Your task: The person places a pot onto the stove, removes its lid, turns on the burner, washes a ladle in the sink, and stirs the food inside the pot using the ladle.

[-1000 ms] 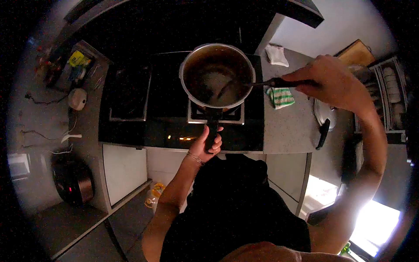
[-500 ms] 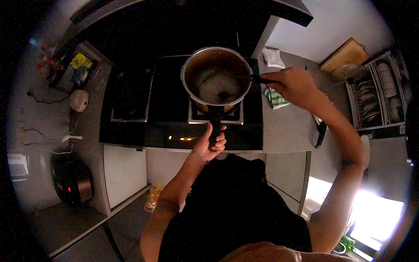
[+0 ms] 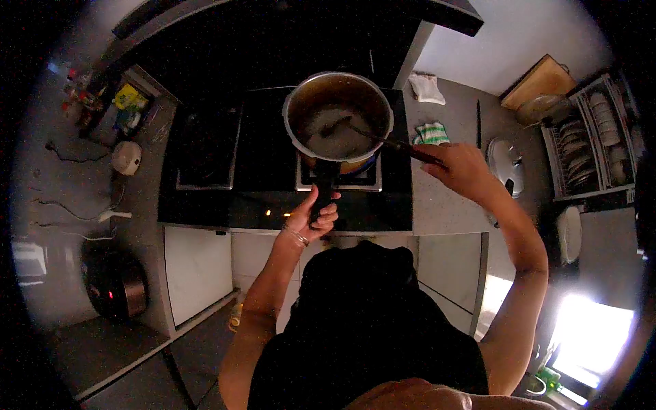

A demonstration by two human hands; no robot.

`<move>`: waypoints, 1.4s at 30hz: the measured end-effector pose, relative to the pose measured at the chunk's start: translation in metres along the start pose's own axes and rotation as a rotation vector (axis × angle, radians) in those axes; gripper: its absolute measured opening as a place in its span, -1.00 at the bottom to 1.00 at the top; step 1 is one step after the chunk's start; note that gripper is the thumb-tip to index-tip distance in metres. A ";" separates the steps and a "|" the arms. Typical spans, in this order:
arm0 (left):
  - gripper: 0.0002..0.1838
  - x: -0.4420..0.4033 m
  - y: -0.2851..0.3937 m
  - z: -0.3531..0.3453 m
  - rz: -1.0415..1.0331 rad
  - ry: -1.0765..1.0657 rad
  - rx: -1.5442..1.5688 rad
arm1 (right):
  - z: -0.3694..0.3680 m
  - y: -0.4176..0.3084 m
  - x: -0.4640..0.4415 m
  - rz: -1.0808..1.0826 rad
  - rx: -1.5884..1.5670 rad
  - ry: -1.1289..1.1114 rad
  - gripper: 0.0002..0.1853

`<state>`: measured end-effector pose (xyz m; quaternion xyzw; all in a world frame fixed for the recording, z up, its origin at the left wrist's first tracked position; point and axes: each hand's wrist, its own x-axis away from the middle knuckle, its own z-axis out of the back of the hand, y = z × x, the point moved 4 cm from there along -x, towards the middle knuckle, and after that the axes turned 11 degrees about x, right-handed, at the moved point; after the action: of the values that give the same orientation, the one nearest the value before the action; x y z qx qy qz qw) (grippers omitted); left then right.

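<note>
A deep metal pot [image 3: 294,130] with a long black handle [image 3: 322,198] sits over the front burner of the black stove. Pale, cloudy contents [image 3: 342,145] lie in its bottom, and its inner wall looks brown. My left hand [image 3: 311,219], with a bracelet at the wrist, is closed around the pot's handle. In my right hand [image 3: 461,171] is the dark handle of a long spatula [image 3: 396,145], which slants down into the pot. The spatula's dark head rests among the contents, too dim to make out exactly. A blue flame glint shows beneath the pot's right side.
On the right counter are a green-striped cloth [image 3: 432,134], a white cloth [image 3: 426,89], a metal lid [image 3: 504,164], a cutting board [image 3: 540,80] and a dish rack [image 3: 581,150]. A second burner [image 3: 205,147] lies left. A range hood [image 3: 444,17] overhangs the stove.
My right hand has come lower and nearer, tilting the spatula so its head shifted up and left in the pot. The handle and my left hand swung slightly left.
</note>
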<state>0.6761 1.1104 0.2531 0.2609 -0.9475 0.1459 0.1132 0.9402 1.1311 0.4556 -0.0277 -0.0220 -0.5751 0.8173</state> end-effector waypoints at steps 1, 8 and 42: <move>-0.42 0.000 -0.001 0.000 -0.002 0.003 0.004 | 0.002 0.001 0.004 -0.008 -0.052 -0.011 -0.67; -0.38 0.017 -0.010 -0.012 -0.131 0.226 -0.193 | 0.015 0.031 0.069 -0.410 -0.551 0.358 -0.69; -0.74 -0.082 -0.369 0.042 0.529 -0.607 -1.965 | -0.180 -0.067 0.557 -1.354 -0.820 0.625 -0.75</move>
<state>0.9338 0.8308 0.2701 -0.1341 -0.6645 -0.7351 -0.0020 1.0656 0.5724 0.3152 -0.1424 0.4028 -0.8838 0.1908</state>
